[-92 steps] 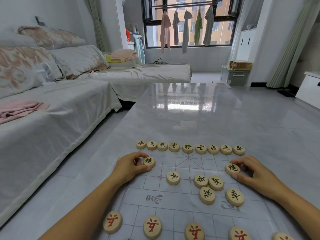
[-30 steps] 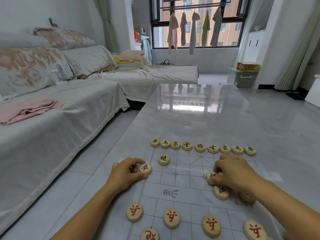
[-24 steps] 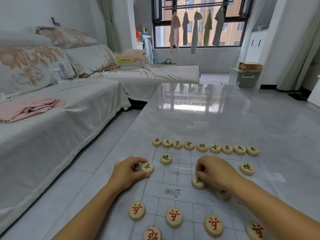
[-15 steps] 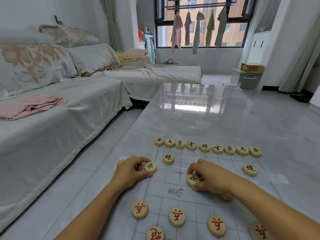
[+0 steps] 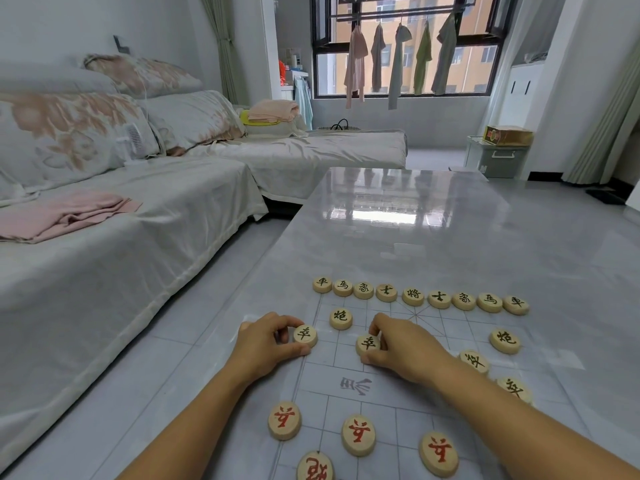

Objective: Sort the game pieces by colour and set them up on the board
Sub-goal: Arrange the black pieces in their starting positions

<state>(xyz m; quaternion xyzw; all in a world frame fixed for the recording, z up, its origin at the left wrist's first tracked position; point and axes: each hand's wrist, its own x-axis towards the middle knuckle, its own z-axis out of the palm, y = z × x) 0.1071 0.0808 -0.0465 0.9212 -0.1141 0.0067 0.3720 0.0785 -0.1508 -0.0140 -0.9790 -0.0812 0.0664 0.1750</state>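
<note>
Both black soldiers in play sit on the board (image 5: 381,403), lower middle of the frame. The left hand (image 5: 266,344) pinches one soldier (image 5: 305,335) by its rim, right on the board's left edge line. The right hand (image 5: 401,348) has its fingers curled round the second soldier (image 5: 367,344), just below and right of the left cannon (image 5: 341,318).

Stuff I'd worry about: the right forearm lies low across the board, and two loose soldiers (image 5: 474,362) sit crooked right beside it at lower right. Drag that arm sideways and it probably sweeps them, or clips the red soldiers (image 5: 358,434) in the near row.

The board also looks like a thin clear sheet on a glossy tabletop (image 5: 450,237). Sliding pieces instead of lifting them could shift the whole sheet and mess up the finished back row (image 5: 414,296). And the left soldier is so close to the edge that a sloppy nudge puts it off the grid.
</note>
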